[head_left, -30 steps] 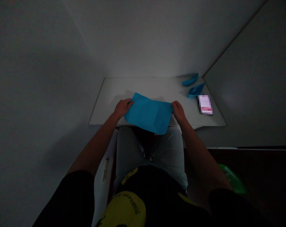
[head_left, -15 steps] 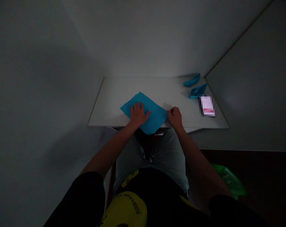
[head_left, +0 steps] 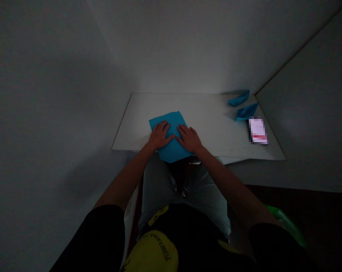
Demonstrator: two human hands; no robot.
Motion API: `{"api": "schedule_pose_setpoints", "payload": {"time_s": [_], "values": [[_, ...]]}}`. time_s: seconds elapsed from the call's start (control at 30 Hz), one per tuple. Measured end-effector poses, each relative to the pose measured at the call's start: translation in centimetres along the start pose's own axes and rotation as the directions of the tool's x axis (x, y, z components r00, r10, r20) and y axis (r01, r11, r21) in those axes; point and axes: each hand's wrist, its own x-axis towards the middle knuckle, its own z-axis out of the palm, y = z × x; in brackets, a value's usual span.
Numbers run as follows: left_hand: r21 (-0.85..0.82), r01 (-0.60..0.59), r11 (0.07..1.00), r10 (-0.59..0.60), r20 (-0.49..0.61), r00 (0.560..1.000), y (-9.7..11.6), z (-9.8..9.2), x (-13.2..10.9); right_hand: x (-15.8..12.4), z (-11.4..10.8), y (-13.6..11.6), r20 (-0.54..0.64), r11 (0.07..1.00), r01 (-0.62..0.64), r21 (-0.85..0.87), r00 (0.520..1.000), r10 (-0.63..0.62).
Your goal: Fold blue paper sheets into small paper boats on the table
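A folded blue sheet of paper [head_left: 171, 122] lies at the near edge of a white table [head_left: 210, 124], its lower corner hanging over the edge. My left hand [head_left: 159, 135] lies flat on its left half, fingers spread. My right hand [head_left: 190, 138] presses flat on its right half, fingers stretched toward the middle. Both hands rest on the paper and hold nothing.
Two small folded blue paper boats [head_left: 239, 100] [head_left: 247, 112] sit at the table's far right corner. A small white and red card [head_left: 258, 131] lies near them. Grey walls close in on the left, back and right. A green object [head_left: 287, 223] sits low on the right.
The paper was held up between both hands, then laid on the table and folded over smaller. My right hand moved from its right corner onto the sheet, beside my left.
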Motion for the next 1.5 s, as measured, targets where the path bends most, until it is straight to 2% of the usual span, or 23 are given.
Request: {"api": "schedule_pose_setpoints", "payload": {"time_s": [0.1, 0.2, 0.33, 0.4, 0.47, 0.63, 0.77, 1.0, 1.13, 1.23, 1.3, 1.4, 1.47, 1.5], "values": [[-0.013, 0.115, 0.993, -0.115, -0.024, 0.993, -1.9, -0.2, 0.9, 0.6, 1.5, -0.7, -0.052, 0.998, -0.062, -0.010, 0.997, 0.061], [-0.022, 0.211, 0.977, -0.212, -0.070, 0.975, -2.1, 0.0, 1.2, 1.7, 2.4, -2.0, -0.092, 0.991, -0.134, -0.006, 0.987, 0.133], [-0.039, 0.224, 0.974, -0.226, -0.056, 0.973, -1.0, 1.0, -0.2, 4.0, 3.3, -4.0, -0.117, 0.975, -0.221, 0.002, 0.969, 0.219], [-0.036, 0.222, 0.974, -0.224, -0.063, 0.973, -1.4, 1.2, -1.2, 5.2, 3.8, -4.9, -0.126, 0.972, -0.235, 0.014, 0.964, 0.235], [-0.017, 0.211, 0.977, -0.212, -0.082, 0.974, -2.8, 0.8, -2.1, 6.2, 4.2, -5.6, -0.138, 0.973, -0.230, 0.026, 0.963, 0.231], [0.038, 0.133, 0.990, -0.131, -0.043, 0.990, -8.6, -1.2, -3.3, 8.9, 5.1, -6.4, -0.077, 0.990, -0.135, 0.029, 0.988, 0.137], [0.053, 0.088, 0.995, -0.088, -0.014, 0.996, -11.1, -2.1, -4.1, 12.0, 5.7, -5.6, -0.039, 0.998, -0.055, 0.037, 0.998, 0.056], [0.043, 0.079, 0.996, -0.079, -0.006, 0.997, -10.7, -2.2, -4.5, 17.2, 6.2, -0.6, -0.026, 0.998, -0.063, 0.021, 0.998, 0.063], [0.049, 0.080, 0.996, -0.080, 0.000, 0.997, -10.8, -2.1, -4.5, 18.9, 6.1, 1.7, -0.055, 0.997, -0.063, 0.036, 0.996, 0.065], [0.062, 0.075, 0.995, -0.075, 0.002, 0.997, -11.2, -2.0, -4.5, 18.0, 4.9, 2.1, -0.042, 0.994, -0.111, -0.014, 0.993, 0.111], [0.073, 0.076, 0.994, -0.076, -0.004, 0.997, -11.6, -2.0, -4.6, 15.8, 3.4, 2.4, -0.059, 0.992, -0.114, -0.057, 0.992, 0.111], [0.101, 0.095, 0.990, -0.094, -0.015, 0.995, -12.5, -2.1, -4.7, 10.3, 0.1, 4.1, -0.146, 0.987, -0.118, -0.109, 0.984, 0.102], [0.128, 0.114, 0.985, -0.112, -0.017, 0.994, -13.3, -2.4, -4.7, 5.7, -2.5, 6.4, -0.238, 0.976, -0.198, -0.090, 0.956, 0.172], [0.142, 0.117, 0.983, -0.115, -0.019, 0.993, -13.6, -2.6, -4.7, 3.4, -3.8, 7.9, -0.298, 0.964, -0.259, -0.064, 0.927, 0.229]]}}
